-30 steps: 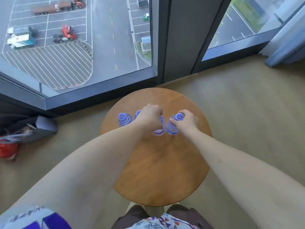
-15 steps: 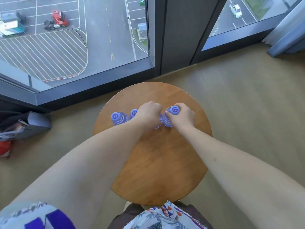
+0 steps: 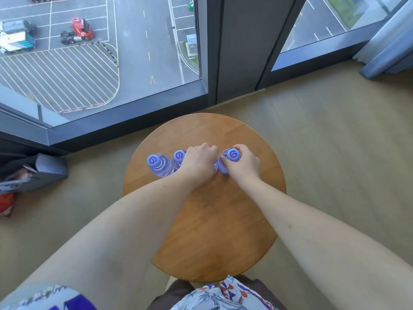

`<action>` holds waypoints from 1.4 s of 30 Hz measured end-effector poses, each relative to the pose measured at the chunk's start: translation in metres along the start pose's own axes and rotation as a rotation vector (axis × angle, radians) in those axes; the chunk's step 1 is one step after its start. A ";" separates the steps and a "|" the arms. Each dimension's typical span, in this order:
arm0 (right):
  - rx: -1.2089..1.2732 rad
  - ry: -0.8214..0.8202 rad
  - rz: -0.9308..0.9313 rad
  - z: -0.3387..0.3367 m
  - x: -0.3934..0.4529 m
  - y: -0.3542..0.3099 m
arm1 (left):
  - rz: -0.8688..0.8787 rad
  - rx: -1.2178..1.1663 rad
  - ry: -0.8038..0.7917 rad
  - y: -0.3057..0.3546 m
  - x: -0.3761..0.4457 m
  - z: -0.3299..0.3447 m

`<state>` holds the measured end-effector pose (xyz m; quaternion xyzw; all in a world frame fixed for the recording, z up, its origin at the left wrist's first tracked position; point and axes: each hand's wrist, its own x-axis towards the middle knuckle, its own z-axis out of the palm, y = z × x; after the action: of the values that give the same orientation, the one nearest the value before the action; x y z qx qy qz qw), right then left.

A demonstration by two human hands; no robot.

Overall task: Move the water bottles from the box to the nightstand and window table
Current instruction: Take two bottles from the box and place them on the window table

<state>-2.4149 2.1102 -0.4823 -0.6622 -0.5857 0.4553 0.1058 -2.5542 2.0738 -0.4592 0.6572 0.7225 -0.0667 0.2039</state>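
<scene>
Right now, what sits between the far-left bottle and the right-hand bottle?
Head view: a second bottle, then the left hand gripping a third, between far-left bottle and right-hand bottle.

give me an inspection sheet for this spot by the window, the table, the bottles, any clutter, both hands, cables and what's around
Surface: round wooden table by the window, bare wood in front of the bottles.
Job's things: row of upright water bottles with purple caps on the far half; leftmost bottle stands free, second bottle is partly behind the left hand, rightmost bottle is held. A bottle under the left hand is mostly hidden.
Clutter: nothing seen on the table.
Hands: left hand curled over a bottle; right hand grips the rightmost bottle near its cap.
Cables: nothing seen.
Surroundings: window over a car park, dark frame post, curtain, bags on the floor.
</scene>
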 end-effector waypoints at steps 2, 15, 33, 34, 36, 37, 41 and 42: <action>0.002 -0.023 -0.001 -0.003 -0.001 0.001 | -0.013 -0.027 0.019 0.001 -0.002 0.001; -0.127 -0.144 -0.023 -0.041 -0.025 -0.034 | -0.080 -0.124 0.008 0.005 -0.024 -0.045; -0.165 0.363 0.057 -0.135 -0.160 -0.077 | 0.386 -0.049 0.204 0.069 -0.071 -0.174; -0.167 0.398 0.092 -0.141 -0.176 -0.071 | 0.440 -0.029 0.196 0.079 -0.077 -0.174; -0.168 0.472 0.160 -0.151 -0.211 -0.057 | 0.546 0.019 0.179 0.105 -0.092 -0.172; -0.168 0.511 0.191 -0.157 -0.229 -0.049 | 0.602 0.035 0.174 0.121 -0.101 -0.169; -0.151 0.661 0.323 -0.180 -0.306 -0.009 | 0.836 0.075 0.148 0.190 -0.148 -0.153; -0.142 0.697 0.360 -0.184 -0.327 0.003 | 0.892 0.091 0.136 0.208 -0.162 -0.146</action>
<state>-2.2467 1.8964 -0.2239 -0.8748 -0.4191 0.1728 0.1707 -2.3729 2.0040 -0.2286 0.9155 0.3768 0.0391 0.1357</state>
